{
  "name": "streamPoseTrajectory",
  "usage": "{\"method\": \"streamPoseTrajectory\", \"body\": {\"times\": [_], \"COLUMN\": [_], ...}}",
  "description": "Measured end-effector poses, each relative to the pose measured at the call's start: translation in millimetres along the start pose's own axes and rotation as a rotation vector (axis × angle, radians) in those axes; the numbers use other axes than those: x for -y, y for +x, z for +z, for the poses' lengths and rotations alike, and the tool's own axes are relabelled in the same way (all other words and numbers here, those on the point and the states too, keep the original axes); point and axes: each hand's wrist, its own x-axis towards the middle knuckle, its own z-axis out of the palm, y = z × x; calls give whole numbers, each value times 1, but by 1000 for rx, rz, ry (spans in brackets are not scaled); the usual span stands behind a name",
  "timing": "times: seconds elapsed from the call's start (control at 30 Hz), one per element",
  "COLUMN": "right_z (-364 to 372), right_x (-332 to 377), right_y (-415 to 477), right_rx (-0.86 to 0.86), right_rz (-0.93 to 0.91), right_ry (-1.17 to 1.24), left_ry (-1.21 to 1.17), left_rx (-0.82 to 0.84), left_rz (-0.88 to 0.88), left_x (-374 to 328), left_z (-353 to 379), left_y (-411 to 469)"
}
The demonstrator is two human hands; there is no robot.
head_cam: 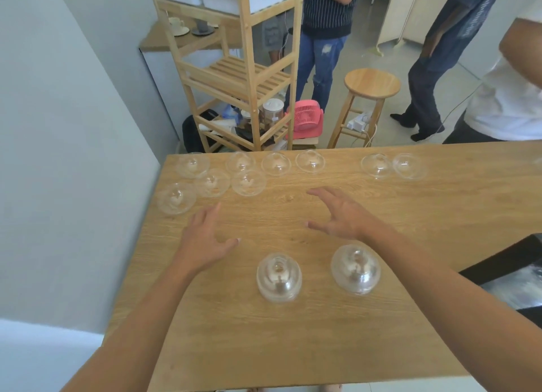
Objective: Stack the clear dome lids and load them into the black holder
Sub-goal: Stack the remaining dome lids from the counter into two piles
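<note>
Head view, the only one: both hands are out over the middle of the table (381,327), the left hand (205,242) and right hand (340,215) well apart, fingers spread, holding nothing. Near the front edge stand two stacks (279,277) of clear dome lids, side by side but not touching, each nested dome-up with a small knob showing through the top. Loose lids (248,182) sit along the far edge, a cluster toward the far left corner, a pair (377,165) further right. The black holder (504,256) is likely that dark shape off the right edge, partly cut off. The risks from here: these lids are thin, glossy and almost invisible against the wood, so a reaching wrist could clip a stack and topple it; the lid at the far left corner (176,198) sits close to the edge and a nudge could send it off; a skewed lid could jam the nest.
</note>
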Motion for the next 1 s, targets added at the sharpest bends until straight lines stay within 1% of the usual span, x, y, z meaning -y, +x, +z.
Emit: {"method": "streamPoseTrajectory", "body": {"times": [0.17, 0.37, 0.5, 0.6, 0.8, 1.0], "right_z": [7, 18, 32, 42, 56, 57], "right_x": [38, 78, 96, 100, 90, 66], "right_y": [55, 115, 146, 160, 159, 127], "right_rx": [61, 122, 105, 100, 106, 97], "right_rz": [-32, -96, -108, -117, -135, -171], "right_ry": [-67, -165, -350, -455, -448, -383], "left_ry": [103, 289, 441, 502, 542, 440], "left_rx": [-27, -21, -90, -108, -69, -55], "left_rz": [-40, -29, 58, 80, 89, 143], "left_x": [21, 34, 35, 33, 35, 25], "left_z": [-14, -20, -13, -7, 0, 13], "left_y": [32, 76, 98, 111, 121, 97]}}
